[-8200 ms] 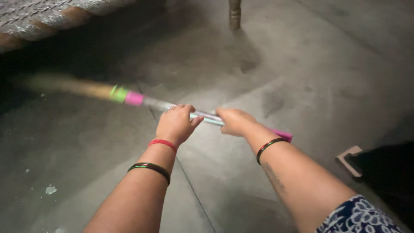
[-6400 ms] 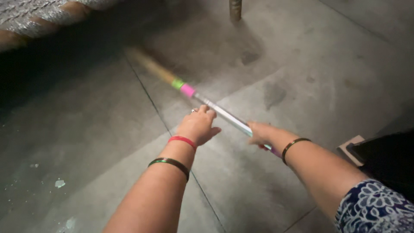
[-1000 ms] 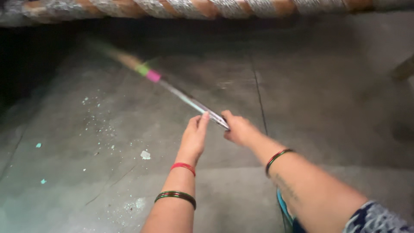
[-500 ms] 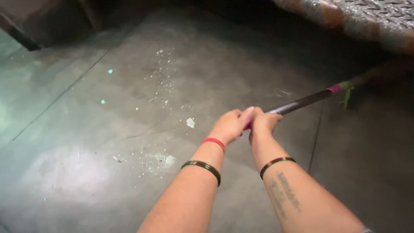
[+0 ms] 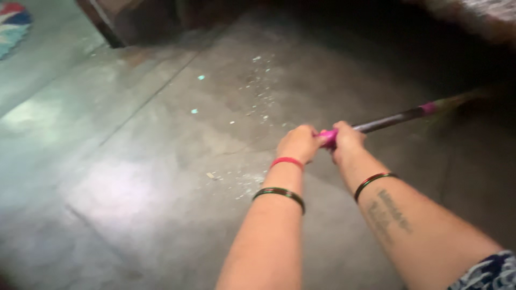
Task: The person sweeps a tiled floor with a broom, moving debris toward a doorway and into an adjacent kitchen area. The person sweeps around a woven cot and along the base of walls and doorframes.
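Left hand and right hand: set close together, both clamped around the pink end of a broom, the left nearer the butt, the right just beyond it along the shaft. Broom: slim dark handle with pink grips, running from the hands up and to the right; the bristle head, past a second pink band, is blurred and lies in shadow, probably reaching under the woven cot edge far right of the hands. Step in hand, as judged: a sweeping stroke, with the head out at the far right. The next move would call for drawing the head across toward the scattered pale debris, which lies ahead and left of the hands, while keeping both grips firm. Wrists: red thread and dark bangle on the left, dark bangle on the right, patterned blue sleeve at the lower right. Surface: smooth grey concrete floor with thin joint lines, dully shining left of the hands. Room: dim; dark wooden furniture ahead on the left, a corner of a coloured mat at far left.
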